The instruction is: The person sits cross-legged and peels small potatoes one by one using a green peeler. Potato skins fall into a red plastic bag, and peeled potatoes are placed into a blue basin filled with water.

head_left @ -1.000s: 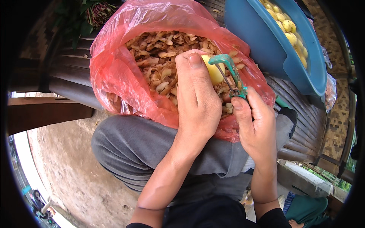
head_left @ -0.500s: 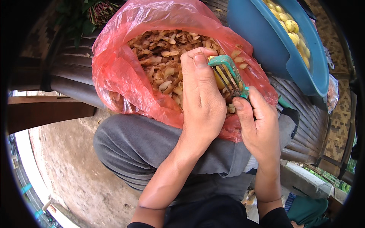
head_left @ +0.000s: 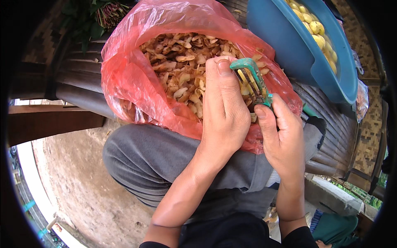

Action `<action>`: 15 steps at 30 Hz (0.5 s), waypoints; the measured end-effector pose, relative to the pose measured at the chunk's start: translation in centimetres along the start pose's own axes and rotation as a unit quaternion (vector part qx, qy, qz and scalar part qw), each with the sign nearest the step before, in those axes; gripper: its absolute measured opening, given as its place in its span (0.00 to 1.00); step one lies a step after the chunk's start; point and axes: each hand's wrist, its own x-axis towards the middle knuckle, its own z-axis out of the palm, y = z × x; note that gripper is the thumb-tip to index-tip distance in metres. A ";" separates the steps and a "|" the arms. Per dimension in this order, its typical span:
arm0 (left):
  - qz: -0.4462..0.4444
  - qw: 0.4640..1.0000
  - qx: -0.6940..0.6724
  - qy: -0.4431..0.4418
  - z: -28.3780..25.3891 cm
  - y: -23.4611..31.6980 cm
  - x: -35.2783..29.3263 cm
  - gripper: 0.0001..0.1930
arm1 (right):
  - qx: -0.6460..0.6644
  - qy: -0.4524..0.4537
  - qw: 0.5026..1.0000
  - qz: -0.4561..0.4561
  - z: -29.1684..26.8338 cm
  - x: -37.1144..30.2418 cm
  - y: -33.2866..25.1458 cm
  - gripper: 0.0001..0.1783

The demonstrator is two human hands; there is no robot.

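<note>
My left hand [head_left: 227, 103] is closed around a peeled yellow potato [head_left: 243, 79], mostly hidden behind the hand and the tool. The left thumb lies straight along the top, its tip beside the frame of a green peeler [head_left: 254, 76]. Between thumb and fingers, my right hand [head_left: 283, 134] grips the peeler's lower end. Its dark metal blades cross the potato, with some dirty residue at the lower corner. Both hands are over the near right side of a red plastic bag [head_left: 132, 78], which holds a heap of brown and cream peelings [head_left: 182, 66].
A blue basin [head_left: 281, 45] of peeled potatoes [head_left: 316, 28] in water stands at the far right. Leafy greens with stems [head_left: 109, 14] lie at the far left. The bag rests on a slatted bamboo bench [head_left: 78, 78], against my grey-trousered leg [head_left: 153, 157].
My left hand and the upper end of the peeler have shifted slightly right. Less of the potato shows behind the blades. My right hand stays nearly where it was.
</note>
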 end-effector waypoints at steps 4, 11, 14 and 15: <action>0.064 0.995 0.080 0.009 -0.5 0.5 -0.3 0.17 | -0.060 0.002 0.998 0.020 0.4 0.3 0.4 0.11; 0.083 0.987 0.117 0.067 0.0 0.6 0.5 0.19 | -0.008 0.053 0.991 0.123 -0.4 0.9 1.3 0.12; -0.007 0.999 0.039 0.024 -0.2 0.9 0.1 0.17 | 0.022 -0.020 0.999 0.025 -0.6 -0.3 0.2 0.11; -0.010 0.998 0.051 0.021 -0.2 1.0 0.0 0.16 | 0.014 -0.016 1.000 0.021 -0.2 -0.3 0.1 0.10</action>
